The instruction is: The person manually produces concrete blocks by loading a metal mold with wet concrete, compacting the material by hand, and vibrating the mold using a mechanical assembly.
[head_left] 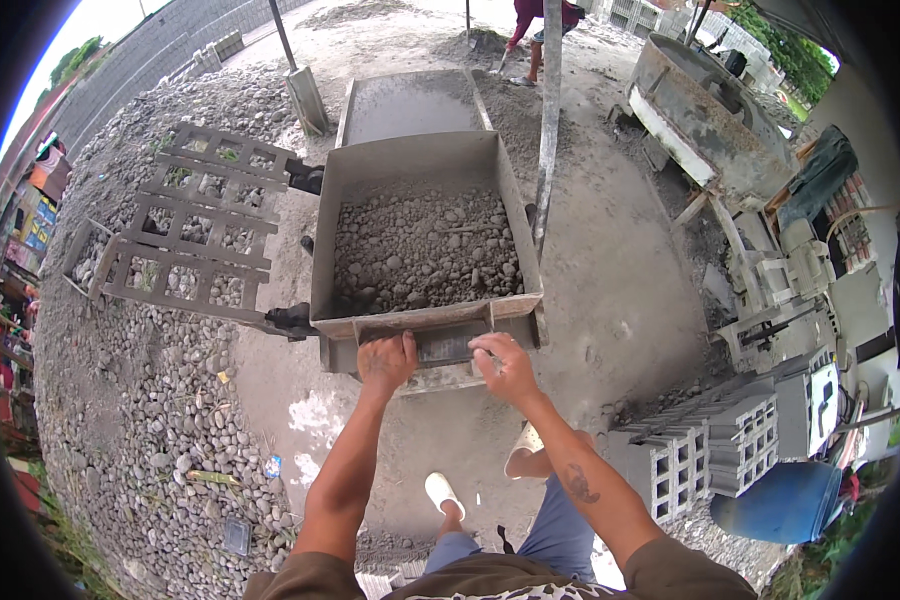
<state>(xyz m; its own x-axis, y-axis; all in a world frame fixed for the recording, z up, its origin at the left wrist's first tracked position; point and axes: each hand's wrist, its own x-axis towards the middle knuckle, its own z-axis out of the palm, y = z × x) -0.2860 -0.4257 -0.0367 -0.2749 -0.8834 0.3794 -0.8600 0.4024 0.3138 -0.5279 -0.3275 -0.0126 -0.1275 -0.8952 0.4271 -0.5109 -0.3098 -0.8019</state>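
Note:
A grey, dust-coated box (422, 150) stands before me, with a layer of stones and gravel (425, 245) in it. My left hand (388, 362) is closed on the box's near edge, left of the middle, its knuckles up. At the right part of the same edge is my right hand (508, 368), fingers loosely bent and apart, thumb below, with nothing visible in it. Between the hands a recessed slot (445, 346) shows under the box's rim. What supports the box underneath is mostly hidden.
Behind the box lies a flat grey tray (410, 105). Hollow blocks (195, 225) stand in rows at left, beside loose stones (180, 430). A metal post (548, 130) rises at right. Farther off are a person (538, 30), a large rusty drum (710, 120), stacked blocks (700, 450) and a blue barrel (775, 503).

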